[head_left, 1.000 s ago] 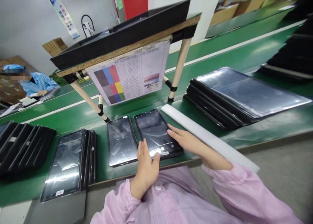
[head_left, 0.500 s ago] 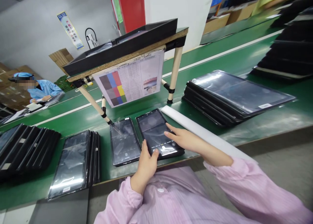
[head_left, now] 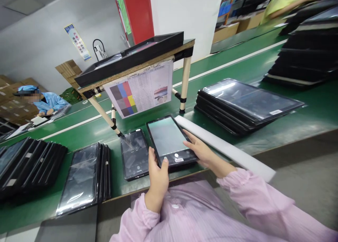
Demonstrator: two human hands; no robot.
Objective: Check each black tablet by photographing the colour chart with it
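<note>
A tablet [head_left: 169, 136] with a pale, lit camera-like screen is between my hands, near the bench's front edge. My left hand [head_left: 158, 173] grips its lower left edge, thumb over the front. On the right edge, my right hand [head_left: 202, 148] has its thumb on the front and its other fingers along the side, partly hidden behind the tablet. Whether the tablet's underside touches the bench is hidden. Close on the left lies a second tablet [head_left: 135, 155] with a dark screen. Behind both, a printed colour chart [head_left: 141, 90] hangs under a small raised stand [head_left: 137, 68].
Stacks of film-covered tablets stand left [head_left: 81, 178], far left [head_left: 29, 164] and right [head_left: 248, 101]. A taller dark stack [head_left: 303, 59] is at far right. A white foam strip [head_left: 224, 147] lies diagonally beside my right forearm. Across the green bench sits a person in blue [head_left: 51, 100].
The tablet's screen has turned from dark to pale green-white. My hands have shifted from its face to its edges, and its upper end looks slightly raised.
</note>
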